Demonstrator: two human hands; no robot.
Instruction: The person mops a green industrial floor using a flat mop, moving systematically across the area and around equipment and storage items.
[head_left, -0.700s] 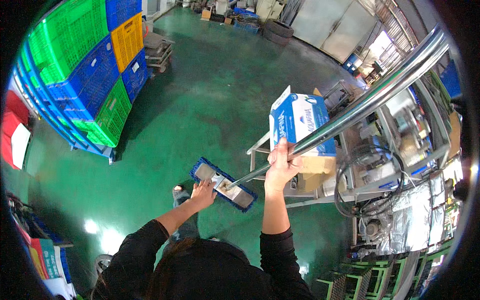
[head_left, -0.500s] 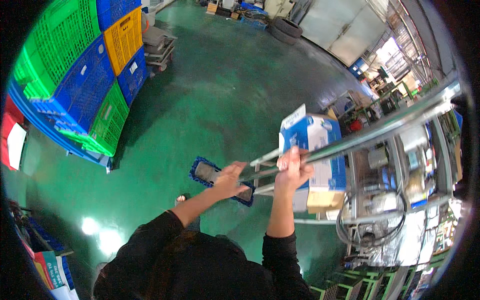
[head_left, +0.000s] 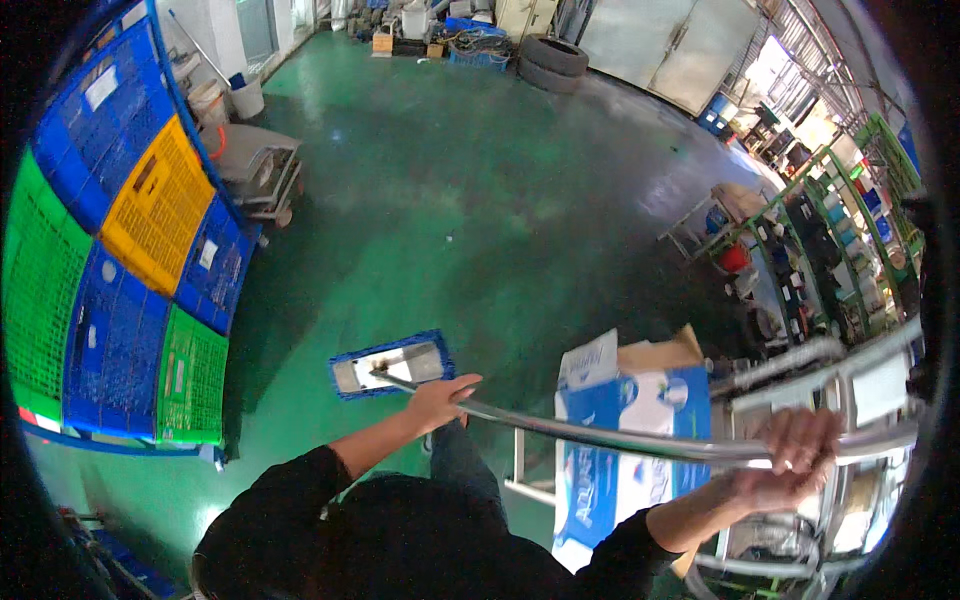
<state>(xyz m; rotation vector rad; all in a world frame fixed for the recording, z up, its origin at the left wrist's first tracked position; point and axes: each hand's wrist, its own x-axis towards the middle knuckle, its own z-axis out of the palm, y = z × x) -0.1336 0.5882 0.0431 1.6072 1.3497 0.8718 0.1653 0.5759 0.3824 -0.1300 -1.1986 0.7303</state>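
A flat floor mop (head_left: 410,366) with a blue fringe rests on the green floor (head_left: 480,260) in front of me. From its head a shiny metal pole slants up to the right, past the picture's right side. Low on the pole, close to the mop head, my left hand (head_left: 440,402) is closed around it. My right hand (head_left: 795,455) grips the pole far to the right, near its upper end. Under the pole, between my hands, stands a blue and white cardboard box (head_left: 640,410) with raised flaps.
Stacked blue, yellow and green crates (head_left: 160,205) line the left side, with a grey cart (head_left: 262,165) beyond. Tyres (head_left: 552,62) lie at the far wall by metal doors (head_left: 672,45). Cluttered green shelving (head_left: 820,230) runs along the right. A red bucket (head_left: 734,259) sits near it.
The mop head has turned and shifted left and forward. My right hand has moved right and down with the pole, farther from my left. The crates and box have shifted in view.
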